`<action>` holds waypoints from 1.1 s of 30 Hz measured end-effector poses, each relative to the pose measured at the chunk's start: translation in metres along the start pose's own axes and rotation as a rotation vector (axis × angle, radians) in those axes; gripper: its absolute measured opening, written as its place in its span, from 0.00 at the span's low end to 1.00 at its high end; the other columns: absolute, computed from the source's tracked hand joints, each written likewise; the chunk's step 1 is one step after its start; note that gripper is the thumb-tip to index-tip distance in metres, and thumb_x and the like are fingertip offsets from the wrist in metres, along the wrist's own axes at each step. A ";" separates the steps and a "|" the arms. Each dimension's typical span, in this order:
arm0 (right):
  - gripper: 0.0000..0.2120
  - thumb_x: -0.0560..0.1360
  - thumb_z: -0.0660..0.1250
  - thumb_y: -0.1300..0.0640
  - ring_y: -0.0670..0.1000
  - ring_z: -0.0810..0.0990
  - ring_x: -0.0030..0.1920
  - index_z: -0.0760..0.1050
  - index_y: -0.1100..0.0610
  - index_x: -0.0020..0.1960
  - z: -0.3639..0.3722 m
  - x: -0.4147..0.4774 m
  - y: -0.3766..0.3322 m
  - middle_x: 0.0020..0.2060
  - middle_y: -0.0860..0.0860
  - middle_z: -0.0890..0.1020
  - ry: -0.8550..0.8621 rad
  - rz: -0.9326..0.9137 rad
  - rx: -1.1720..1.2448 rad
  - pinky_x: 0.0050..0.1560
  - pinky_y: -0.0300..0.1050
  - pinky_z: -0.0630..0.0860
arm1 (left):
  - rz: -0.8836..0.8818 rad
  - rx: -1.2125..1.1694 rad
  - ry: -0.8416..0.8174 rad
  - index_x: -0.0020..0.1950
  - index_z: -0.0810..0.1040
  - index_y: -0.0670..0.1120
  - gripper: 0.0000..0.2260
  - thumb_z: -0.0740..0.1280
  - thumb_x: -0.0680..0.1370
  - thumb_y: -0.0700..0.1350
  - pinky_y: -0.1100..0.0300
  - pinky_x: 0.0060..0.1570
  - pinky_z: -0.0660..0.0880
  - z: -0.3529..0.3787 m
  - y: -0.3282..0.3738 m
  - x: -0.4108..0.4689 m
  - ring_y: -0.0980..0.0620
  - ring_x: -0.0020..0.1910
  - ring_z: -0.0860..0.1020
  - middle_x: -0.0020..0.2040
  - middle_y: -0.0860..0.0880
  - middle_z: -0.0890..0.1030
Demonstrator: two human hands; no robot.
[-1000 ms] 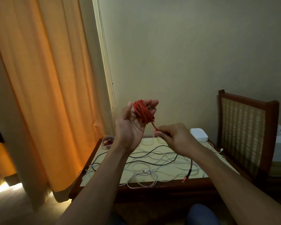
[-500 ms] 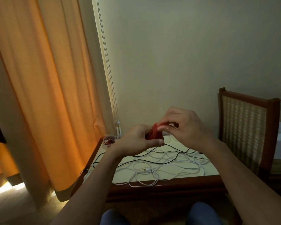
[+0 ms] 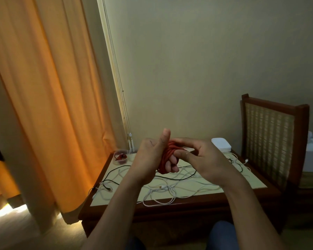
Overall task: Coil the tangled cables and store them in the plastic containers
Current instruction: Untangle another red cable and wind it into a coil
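Item: red cable coil point(image 3: 165, 157), round rubbery cord wound in tight loops, held above the tabletop point(image 3: 246, 181). My left hand point(image 3: 146, 159) carries it, fingers point(image 3: 172, 165) curled through the loops, thumb up. My right hand point(image 3: 206, 163) pinches the top turns (tucking in the tail, I judge).

Done: one red cable in the clear plastic tub point(image 3: 121, 156) at the tabletop's far-left corner.

Left: white and black cables point(image 3: 161, 189), thin and smooth, sprawled across the tabletop. A white stack point(image 3: 221, 144), glossy, sits at its far-right corner.

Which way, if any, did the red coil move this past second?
Yes: downward. The red coil sat above the table in view; now it overlaps the tabletop.
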State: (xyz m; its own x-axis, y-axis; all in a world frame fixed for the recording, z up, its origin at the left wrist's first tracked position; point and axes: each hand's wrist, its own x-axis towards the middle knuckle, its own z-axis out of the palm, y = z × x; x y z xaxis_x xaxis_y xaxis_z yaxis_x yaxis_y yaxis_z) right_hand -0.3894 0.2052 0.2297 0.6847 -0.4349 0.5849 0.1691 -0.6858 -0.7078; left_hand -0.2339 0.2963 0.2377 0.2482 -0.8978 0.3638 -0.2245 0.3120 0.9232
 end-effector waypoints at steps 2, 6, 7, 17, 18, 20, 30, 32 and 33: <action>0.12 0.78 0.70 0.54 0.37 0.82 0.55 0.79 0.37 0.57 0.007 -0.002 -0.001 0.50 0.36 0.85 0.081 0.003 -0.065 0.55 0.31 0.75 | -0.075 0.010 0.274 0.36 0.80 0.38 0.41 0.60 0.67 0.79 0.53 0.34 0.77 0.011 -0.002 0.001 0.44 0.26 0.79 0.30 0.36 0.78; 0.10 0.77 0.72 0.52 0.33 0.80 0.53 0.81 0.35 0.51 0.013 -0.005 -0.004 0.46 0.29 0.84 0.152 0.009 -0.129 0.56 0.28 0.72 | -0.107 0.019 0.498 0.35 0.75 0.40 0.38 0.57 0.71 0.78 0.54 0.31 0.75 0.018 -0.003 0.000 0.46 0.23 0.74 0.24 0.41 0.73; 0.10 0.77 0.72 0.53 0.34 0.81 0.54 0.82 0.37 0.52 0.013 -0.005 -0.003 0.47 0.31 0.84 0.161 0.015 -0.131 0.57 0.31 0.73 | -0.108 0.026 0.466 0.34 0.75 0.39 0.38 0.55 0.75 0.75 0.55 0.31 0.75 0.020 -0.001 -0.002 0.47 0.22 0.74 0.23 0.42 0.73; 0.12 0.77 0.72 0.57 0.38 0.84 0.48 0.82 0.38 0.47 0.011 -0.010 0.004 0.42 0.35 0.86 0.345 0.068 -0.050 0.52 0.32 0.77 | 0.086 0.167 0.147 0.54 0.85 0.48 0.14 0.59 0.85 0.49 0.68 0.44 0.76 0.013 -0.011 -0.019 0.61 0.42 0.80 0.42 0.53 0.84; 0.12 0.77 0.72 0.57 0.37 0.84 0.48 0.82 0.37 0.46 0.011 -0.010 0.004 0.42 0.35 0.86 0.362 0.066 -0.053 0.50 0.29 0.76 | 0.109 0.149 0.126 0.59 0.84 0.48 0.12 0.61 0.85 0.46 0.70 0.47 0.76 0.012 -0.009 -0.021 0.61 0.46 0.82 0.46 0.54 0.86; 0.08 0.77 0.71 0.53 0.37 0.83 0.50 0.83 0.40 0.50 0.010 -0.010 0.005 0.44 0.36 0.86 0.397 0.079 -0.057 0.53 0.30 0.75 | 0.140 0.124 0.081 0.63 0.82 0.50 0.12 0.64 0.84 0.40 0.71 0.52 0.75 0.011 -0.005 -0.025 0.62 0.55 0.82 0.53 0.58 0.86; 0.10 0.80 0.67 0.56 0.39 0.80 0.32 0.83 0.42 0.48 0.011 -0.020 -0.002 0.37 0.40 0.86 0.397 0.089 0.042 0.34 0.30 0.74 | 0.194 0.456 0.249 0.66 0.80 0.54 0.12 0.61 0.86 0.47 0.72 0.49 0.74 0.029 -0.015 -0.034 0.62 0.53 0.80 0.51 0.57 0.84; 0.11 0.82 0.65 0.58 0.43 0.70 0.26 0.83 0.44 0.51 0.010 -0.024 -0.001 0.28 0.41 0.80 0.362 0.124 0.110 0.25 0.35 0.69 | 0.164 0.413 0.283 0.62 0.82 0.53 0.11 0.61 0.86 0.47 0.69 0.47 0.75 0.030 -0.016 -0.036 0.61 0.49 0.80 0.46 0.56 0.83; 0.12 0.82 0.64 0.59 0.47 0.68 0.27 0.83 0.44 0.54 0.008 -0.026 0.003 0.25 0.43 0.75 0.340 0.141 0.128 0.25 0.38 0.67 | 0.134 0.356 0.299 0.58 0.82 0.53 0.10 0.61 0.85 0.47 0.66 0.47 0.77 0.029 -0.018 -0.037 0.60 0.47 0.81 0.44 0.55 0.84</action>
State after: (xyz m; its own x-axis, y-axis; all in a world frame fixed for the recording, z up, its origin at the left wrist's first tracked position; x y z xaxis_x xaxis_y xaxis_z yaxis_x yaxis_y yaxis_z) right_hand -0.4008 0.2192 0.2098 0.4369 -0.7033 0.5609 0.1918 -0.5364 -0.8219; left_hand -0.2660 0.3152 0.2038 0.4434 -0.7120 0.5445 -0.5683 0.2465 0.7850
